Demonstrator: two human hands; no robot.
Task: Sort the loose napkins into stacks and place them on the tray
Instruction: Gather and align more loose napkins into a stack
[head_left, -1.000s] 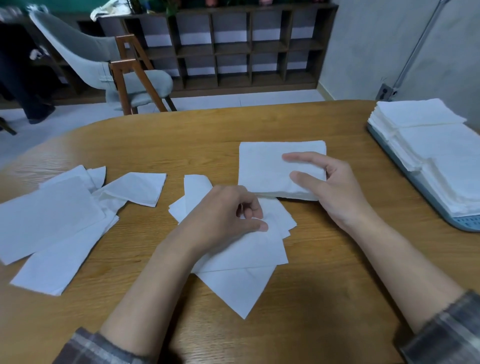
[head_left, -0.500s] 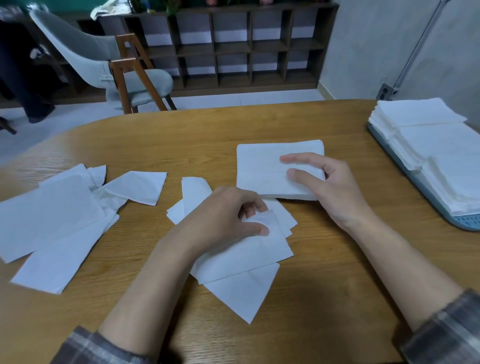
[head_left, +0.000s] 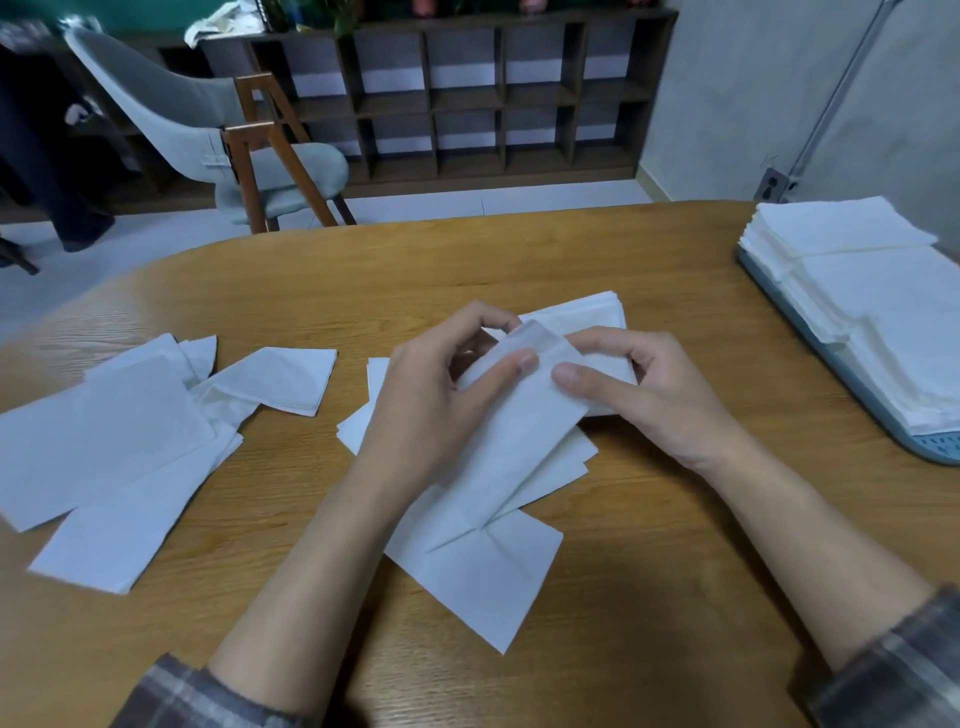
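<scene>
One napkin (head_left: 519, 426) is pinched by the left hand (head_left: 431, 405) and the right hand (head_left: 654, 405), with thumbs on top and fingers curled behind. It is held up over the middle of the table (head_left: 675, 597). A loose pile (head_left: 483, 571) is seen under it at six o'clock. A small stack (head_left: 587, 312) is laid at twelve o'clock. More loose napkins (head_left: 119, 441) are spread at nine o'clock. Tall stacks (head_left: 872, 291) are kept on the tray (head_left: 935, 449) at three o'clock.

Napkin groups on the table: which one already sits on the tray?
The neat stacks at the far right, on the grey tray; the others lie loose on the table.
</scene>
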